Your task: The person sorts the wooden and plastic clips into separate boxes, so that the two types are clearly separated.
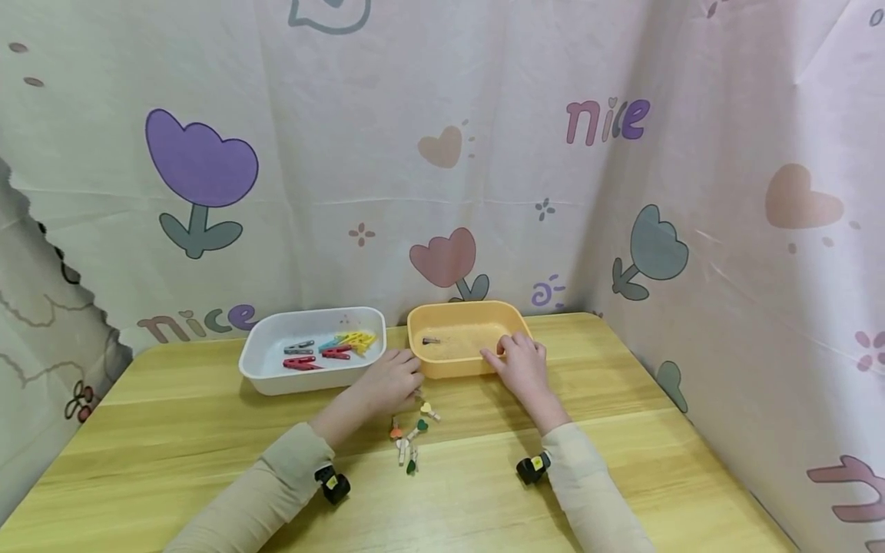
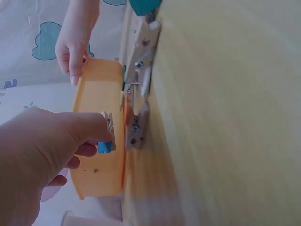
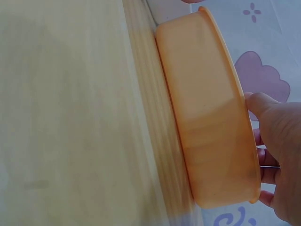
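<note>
My left hand [image 1: 390,380] pinches a small wooden clothespin [image 2: 111,129] with a blue decoration, seen in the left wrist view. It is in front of the yellow plastic bin [image 1: 470,369], by that bin's left front corner. My right hand [image 1: 523,365] grips the bin's rim at the front right, thumb and fingers bent over the edge. Inside the yellow bin lies one small dark-tipped clothespin [image 1: 432,340]. On the table before it are several mini wooden clothespins, with a yellow heart [image 1: 425,408], a green heart [image 1: 422,425] and an orange one [image 1: 396,433] among them.
A white bin [image 1: 290,384] stands left of the yellow one, holding red clips [image 1: 301,362], grey clips [image 1: 299,348] and yellow clips [image 1: 359,340]. Both bins stand at the back of the wooden table [image 1: 470,491], near a printed cloth [image 1: 359,153].
</note>
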{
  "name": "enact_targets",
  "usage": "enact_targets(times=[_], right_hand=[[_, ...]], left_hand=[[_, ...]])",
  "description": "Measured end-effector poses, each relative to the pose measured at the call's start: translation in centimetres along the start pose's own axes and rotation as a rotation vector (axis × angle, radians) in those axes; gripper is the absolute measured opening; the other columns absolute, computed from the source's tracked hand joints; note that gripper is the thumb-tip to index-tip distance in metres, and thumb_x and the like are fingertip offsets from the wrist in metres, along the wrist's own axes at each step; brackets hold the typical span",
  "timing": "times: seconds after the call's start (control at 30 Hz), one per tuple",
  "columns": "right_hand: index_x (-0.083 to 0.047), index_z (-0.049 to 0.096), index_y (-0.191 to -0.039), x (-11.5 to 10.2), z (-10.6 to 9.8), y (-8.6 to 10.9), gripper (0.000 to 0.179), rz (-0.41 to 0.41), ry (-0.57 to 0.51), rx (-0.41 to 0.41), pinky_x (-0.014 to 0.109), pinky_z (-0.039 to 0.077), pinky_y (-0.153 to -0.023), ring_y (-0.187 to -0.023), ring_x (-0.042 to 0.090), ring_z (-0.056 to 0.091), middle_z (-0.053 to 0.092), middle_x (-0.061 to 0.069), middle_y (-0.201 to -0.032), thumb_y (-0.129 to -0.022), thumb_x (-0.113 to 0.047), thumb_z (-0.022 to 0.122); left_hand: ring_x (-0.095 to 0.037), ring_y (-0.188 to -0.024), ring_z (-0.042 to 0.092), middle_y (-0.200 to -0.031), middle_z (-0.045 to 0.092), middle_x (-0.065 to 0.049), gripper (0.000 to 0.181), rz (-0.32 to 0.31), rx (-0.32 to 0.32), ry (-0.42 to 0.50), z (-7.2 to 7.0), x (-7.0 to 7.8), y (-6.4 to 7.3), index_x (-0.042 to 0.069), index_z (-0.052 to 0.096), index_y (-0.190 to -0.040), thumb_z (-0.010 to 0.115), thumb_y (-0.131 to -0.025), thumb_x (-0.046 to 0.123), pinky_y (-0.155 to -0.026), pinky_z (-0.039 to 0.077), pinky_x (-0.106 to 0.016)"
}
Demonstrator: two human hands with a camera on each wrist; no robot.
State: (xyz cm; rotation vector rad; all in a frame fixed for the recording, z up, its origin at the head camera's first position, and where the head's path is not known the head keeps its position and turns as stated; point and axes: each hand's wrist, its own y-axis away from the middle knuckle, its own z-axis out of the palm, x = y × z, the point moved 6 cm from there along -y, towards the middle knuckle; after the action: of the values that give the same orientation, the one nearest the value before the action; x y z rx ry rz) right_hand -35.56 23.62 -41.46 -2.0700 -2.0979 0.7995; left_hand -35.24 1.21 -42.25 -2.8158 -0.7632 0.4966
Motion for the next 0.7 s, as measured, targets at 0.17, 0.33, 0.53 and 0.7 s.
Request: enact_targets(times=[0.17,0.33,0.53,0.7], right_hand=[[-0.014,0.056,-0.081,0.0,0.0,0.0,0.037,0.003,0.003,0.000,0.053,0.034,-0.098,-0.083,0.024,0.050,0.049,0.003,-0.081,-0.092,-0.049,0.061],[-0.013,0.057,-0.082,0.0,0.0,-0.1,0.037,-0.003,0.005,0.000,0.053,0.034,-0.099,-0.084,0.024,0.050,0.050,0.002,-0.082,-0.091,-0.049,0.062],[-0.013,0.056,-0.081,0.1,0.1,-0.1,0.037,0.006,0.002,0.006,0.053,0.034,-0.099,-0.084,0.024,0.050,0.049,0.002,-0.082,-0.091,-0.048,0.062],[-0.013,0.056,-0.080,0.0,0.1,-0.1,0.037,0.003,-0.001,0.004,0.053,0.034,-0.098,-0.083,0.024,0.049,0.049,0.002,-0.082,-0.092,-0.048,0.062]], left_hand=[[-0.020,-0.093,0.051,-0.093,0.060,0.001,0.015,0.018,0.057,0.022,-0.9,0.2,-0.4,0.017,0.069,-0.086,0.067,-0.084,0.031,-0.082,0.041,-0.035],[-0.018,-0.092,0.049,-0.089,0.057,0.004,0.010,0.014,0.079,0.057,-1.6,0.3,-1.0,0.020,0.066,-0.082,0.067,-0.085,0.030,-0.078,0.038,-0.033],[-0.019,-0.100,0.052,-0.092,0.060,0.003,0.014,0.022,0.098,0.055,-2.5,0.4,-2.2,0.020,0.067,-0.081,0.069,-0.087,0.033,-0.079,0.039,-0.033],[-0.020,-0.103,0.053,-0.097,0.062,0.002,0.012,-0.011,0.106,0.062,-3.2,0.1,-2.8,0.020,0.067,-0.081,0.072,-0.083,0.030,-0.083,0.042,-0.035]])
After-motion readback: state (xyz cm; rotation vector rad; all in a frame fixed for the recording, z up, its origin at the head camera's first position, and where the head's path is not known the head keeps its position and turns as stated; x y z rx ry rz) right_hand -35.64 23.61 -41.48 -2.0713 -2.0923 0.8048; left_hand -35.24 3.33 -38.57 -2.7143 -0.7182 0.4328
